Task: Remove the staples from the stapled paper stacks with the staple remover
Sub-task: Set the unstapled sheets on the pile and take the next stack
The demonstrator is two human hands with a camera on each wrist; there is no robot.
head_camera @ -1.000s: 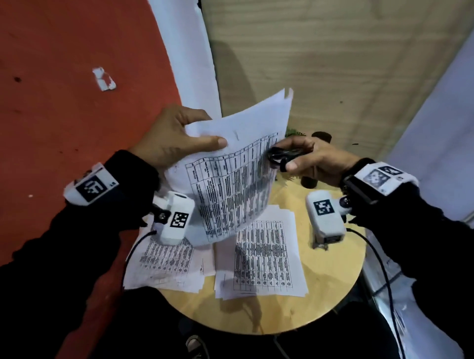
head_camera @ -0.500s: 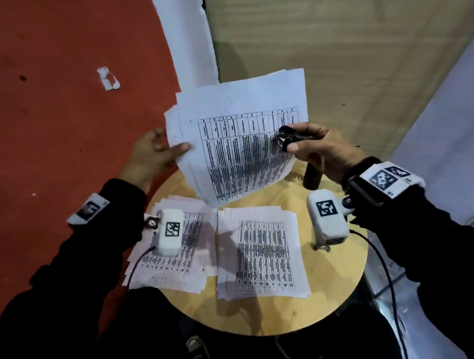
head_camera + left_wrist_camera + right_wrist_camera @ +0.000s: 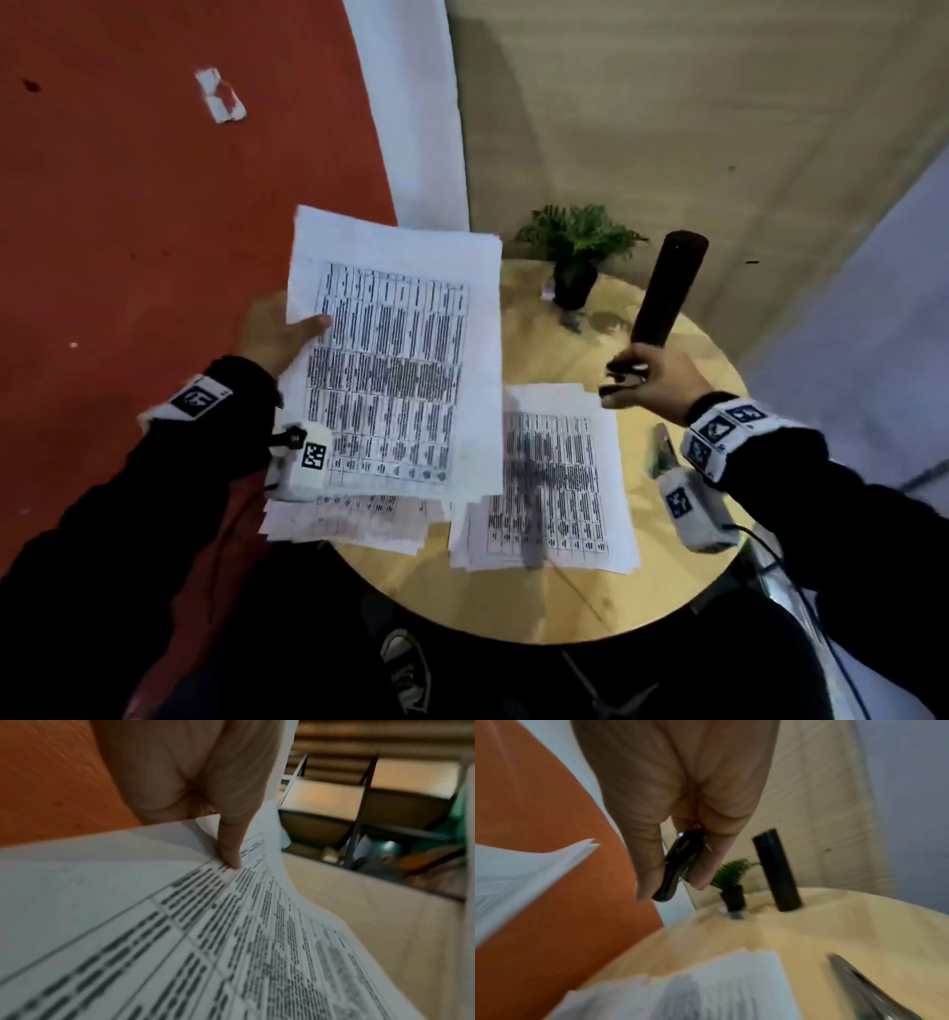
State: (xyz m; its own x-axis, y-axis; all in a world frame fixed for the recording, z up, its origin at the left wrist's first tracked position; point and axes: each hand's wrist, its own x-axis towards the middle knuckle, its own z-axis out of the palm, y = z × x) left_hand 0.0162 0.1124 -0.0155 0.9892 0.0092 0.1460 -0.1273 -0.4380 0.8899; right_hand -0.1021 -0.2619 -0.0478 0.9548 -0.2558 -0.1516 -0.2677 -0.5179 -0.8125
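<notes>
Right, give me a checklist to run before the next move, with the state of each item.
1. Left hand grips the held stack, thumb on top: ok.
2. Right hand holds the remover: ok.
3. Remover clear of the held stack: ok.
4. Staple out of the held stack: cannot tell, too blurred.
5. Pile under the held stack ready to take it: ok.
6. Second pile flat on the table: ok.

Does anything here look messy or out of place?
A scrap of paper lies alone on the red floor, away from the table. The left paper pile is fanned unevenly and overhangs the table's edge.
</notes>
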